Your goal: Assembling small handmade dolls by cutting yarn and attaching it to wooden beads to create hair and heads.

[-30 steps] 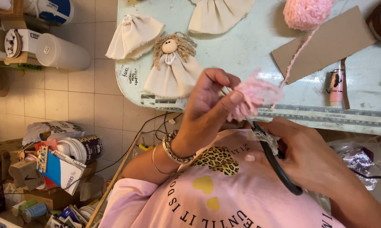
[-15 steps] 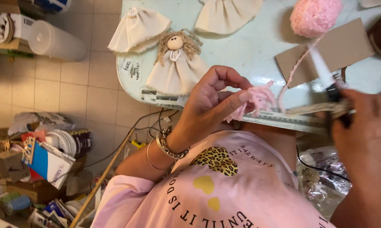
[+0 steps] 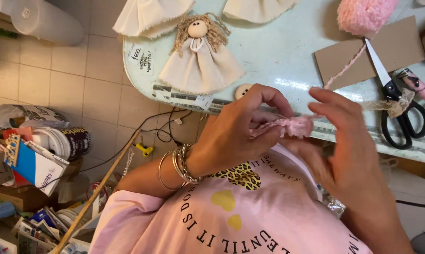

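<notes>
My left hand [image 3: 231, 141], with metal bracelets at the wrist, pinches a small fluffy pink yarn bundle [image 3: 290, 126] in front of my chest, at the table's near edge. My right hand [image 3: 351, 141] is blurred; its fingers are spread over the bundle's right end and touch it. A pink yarn strand [image 3: 345, 69] runs from there up across a brown cardboard piece [image 3: 337, 63] to a pink yarn ball [image 3: 365, 16]. Black-handled scissors [image 3: 403, 117] lie on the table to the right, apart from both hands.
On the pale blue table [image 3: 278, 51] lie a cream fabric doll with curly hair [image 3: 200, 59], a round wooden bead [image 3: 242, 90], cream fabric pieces [image 3: 151, 16], a pink tube [image 3: 417, 85] and lace trim [image 3: 392, 106]. Boxes, tape rolls and papers [image 3: 43, 155], cables and a stick [image 3: 95, 193] clutter the tiled floor.
My right hand set the scissors down on the table at the right and came back to the yarn bundle. My left hand kept hold of the bundle.
</notes>
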